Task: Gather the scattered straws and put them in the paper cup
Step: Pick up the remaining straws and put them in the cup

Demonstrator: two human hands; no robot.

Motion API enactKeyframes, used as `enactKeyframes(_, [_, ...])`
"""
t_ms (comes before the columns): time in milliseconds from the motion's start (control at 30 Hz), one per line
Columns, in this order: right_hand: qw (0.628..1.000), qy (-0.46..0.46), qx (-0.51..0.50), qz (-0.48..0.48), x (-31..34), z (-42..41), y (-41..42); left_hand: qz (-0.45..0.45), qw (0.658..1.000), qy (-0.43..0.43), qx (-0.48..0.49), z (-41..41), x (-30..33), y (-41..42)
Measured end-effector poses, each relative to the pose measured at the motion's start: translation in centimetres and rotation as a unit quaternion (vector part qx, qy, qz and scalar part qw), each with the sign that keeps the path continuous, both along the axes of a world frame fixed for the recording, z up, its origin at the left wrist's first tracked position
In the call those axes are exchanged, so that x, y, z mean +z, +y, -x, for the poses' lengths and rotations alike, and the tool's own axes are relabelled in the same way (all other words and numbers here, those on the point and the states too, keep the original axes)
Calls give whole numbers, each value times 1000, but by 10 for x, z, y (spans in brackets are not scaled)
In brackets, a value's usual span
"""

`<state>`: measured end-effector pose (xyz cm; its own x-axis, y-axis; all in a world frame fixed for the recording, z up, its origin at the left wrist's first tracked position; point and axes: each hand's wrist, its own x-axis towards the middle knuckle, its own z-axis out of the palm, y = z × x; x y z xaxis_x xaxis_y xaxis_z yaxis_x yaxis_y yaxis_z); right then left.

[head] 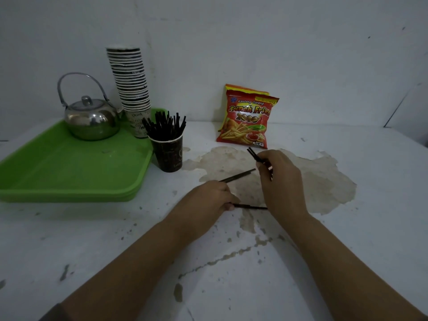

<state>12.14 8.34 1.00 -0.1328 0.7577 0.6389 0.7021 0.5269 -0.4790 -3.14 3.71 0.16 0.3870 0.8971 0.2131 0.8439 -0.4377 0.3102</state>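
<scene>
A dark paper cup (169, 154) stands on the white table beside the tray, with several black straws (164, 126) upright in it. My left hand (206, 200) rests on the table with its fingers closed around black straws (238, 175) that stick out up and to the right. One more black straw (251, 206) lies flat between my hands, its left end at my left fingertips. My right hand (279, 179) is closed on black straws (253, 154) whose ends point up and to the left.
A green tray (69, 172) at the left carries a metal kettle (91, 119) and a tall stack of paper cups (133, 89). A red snack bag (247, 119) leans on the wall behind my right hand. The table paint is worn and stained around my hands.
</scene>
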Motion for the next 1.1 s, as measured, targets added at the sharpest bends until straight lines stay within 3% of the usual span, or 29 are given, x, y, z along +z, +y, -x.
enactKeyframes(200, [997, 56, 12, -56, 5, 1, -6, -43, 999, 21, -8, 0, -3, -5])
enactKeyframes(400, [988, 125, 60, -73, 12, 2, -16, -54, 997, -49, 16, 8, -8, -2])
enactKeyframes(600, [982, 172, 45, -66, 11, 3, -15, -95, 981, -154, 64, 14, -4, -1])
enactKeyframes(867, [960, 270, 65, 32, 4, 18, -22, -202, 892, -388, 113, 17, 9, -7])
enactKeyframes(967, [948, 302, 78, 64, 6, 29, -22, -249, 872, -407, 106, 23, 19, -6])
enactKeyframes(1100, [933, 338, 109, 56, 26, 55, -19, -334, 858, -369, 125, 41, 40, -4])
